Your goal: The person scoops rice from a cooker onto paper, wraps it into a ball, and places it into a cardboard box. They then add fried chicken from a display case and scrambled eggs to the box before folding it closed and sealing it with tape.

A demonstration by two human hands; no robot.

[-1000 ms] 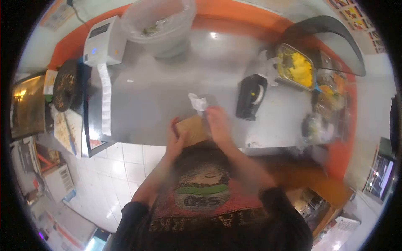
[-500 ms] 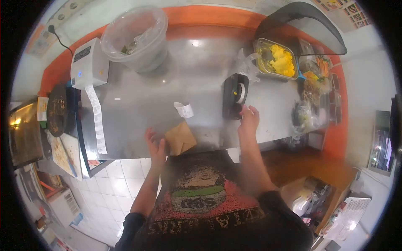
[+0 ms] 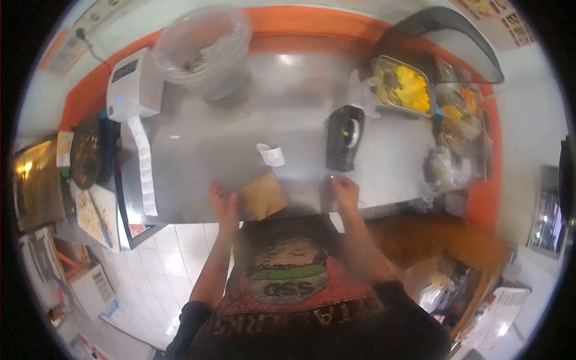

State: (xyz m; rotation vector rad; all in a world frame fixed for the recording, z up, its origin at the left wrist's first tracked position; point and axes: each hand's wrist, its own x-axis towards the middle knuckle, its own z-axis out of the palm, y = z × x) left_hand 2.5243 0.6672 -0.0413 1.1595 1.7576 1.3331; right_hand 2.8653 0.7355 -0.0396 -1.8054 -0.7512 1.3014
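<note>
My right hand (image 3: 346, 193) is closed in a pinch just in front of the black tape dispenser (image 3: 344, 144). At its fingertips a small pale glint shows, which looks like a short piece of clear tape. My left hand (image 3: 224, 207) is open, fingers apart, beside the left edge of a folded brown paper packet (image 3: 264, 197). The packet lies flat near the counter's front edge. Just behind it lies a curled white receipt (image 3: 271, 155) with faint print.
A label printer (image 3: 135, 87) at the left trails a long paper strip (image 3: 144, 171). A clear plastic bucket (image 3: 207, 78) stands behind. On the right sit a tray of yellow food (image 3: 405, 87), a plastic bag (image 3: 363, 93) and bagged goods (image 3: 450, 162). The steel counter (image 3: 288, 102) lies between.
My right hand has moved from the dispenser's front end toward me and slightly left, its fingers now pinched. My left hand stays beside the packet. The whole view has shifted slightly.
</note>
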